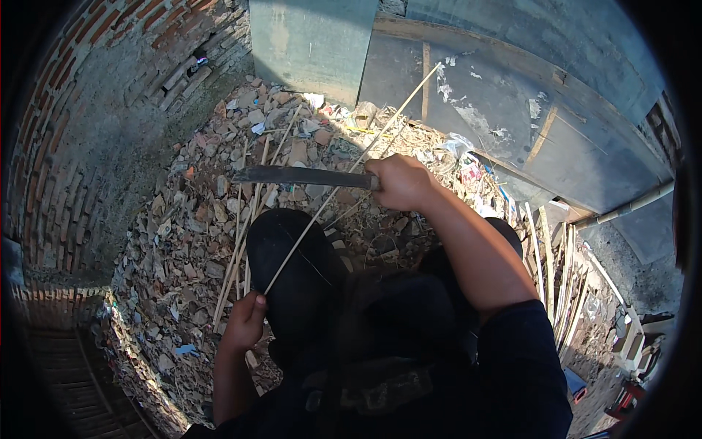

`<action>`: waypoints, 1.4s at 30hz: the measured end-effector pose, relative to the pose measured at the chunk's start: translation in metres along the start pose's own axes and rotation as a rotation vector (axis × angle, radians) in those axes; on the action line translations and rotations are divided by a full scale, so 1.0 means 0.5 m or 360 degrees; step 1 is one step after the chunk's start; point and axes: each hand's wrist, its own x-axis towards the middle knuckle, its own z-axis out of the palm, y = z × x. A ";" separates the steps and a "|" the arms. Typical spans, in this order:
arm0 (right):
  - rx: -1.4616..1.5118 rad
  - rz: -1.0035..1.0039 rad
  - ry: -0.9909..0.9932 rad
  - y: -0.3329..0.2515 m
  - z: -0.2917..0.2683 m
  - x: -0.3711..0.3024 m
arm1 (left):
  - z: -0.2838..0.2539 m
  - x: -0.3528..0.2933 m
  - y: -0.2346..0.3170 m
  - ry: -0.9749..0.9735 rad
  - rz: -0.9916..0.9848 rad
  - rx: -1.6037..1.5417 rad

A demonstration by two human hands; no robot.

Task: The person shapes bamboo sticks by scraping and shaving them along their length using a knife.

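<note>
My left hand [245,322] is closed, pinching the near end of a long thin bamboo strip [395,119]. The strip slants away to the upper right, passing over my left knee. In my right hand [402,183] is the handle of a machete [307,176], gripped firmly. Its dark blade points left and lies level across the line of the strip, above the knee; whether blade and strip touch, I cannot tell. Several pale bamboo strips [238,256] lie on the rubble just left of my left knee.
Broken brick and stone rubble [190,241] covers the ground around my legs. More bamboo strips [563,278] lie to my right. A weathered brick wall [110,154] stands at left, a pale panel [311,51] and dark boards [468,95] at the far side.
</note>
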 end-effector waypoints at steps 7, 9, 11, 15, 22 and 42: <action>0.0199 0.0260 -0.0145 0.070 0.026 0.027 | 0.002 0.013 0.012 -0.0033 0.0058 -0.0007; 0.0262 0.0266 -0.0255 0.004 0.000 0.020 | -0.001 0.007 0.003 -0.0022 0.0069 -0.0030; 0.0019 0.0189 -0.0232 -0.034 -0.015 0.008 | -0.002 -0.002 0.013 0.0032 0.0061 0.0183; 0.0078 0.0430 -0.0329 0.074 -0.035 0.041 | 0.006 0.005 0.028 0.0030 0.0067 0.0098; 0.0028 0.0312 -0.0353 -0.017 -0.062 0.009 | 0.002 0.003 0.010 -0.0026 -0.0027 -0.0022; 0.0017 0.0551 -0.0213 0.130 -0.037 0.045 | 0.012 0.009 0.047 0.0111 0.0143 0.0322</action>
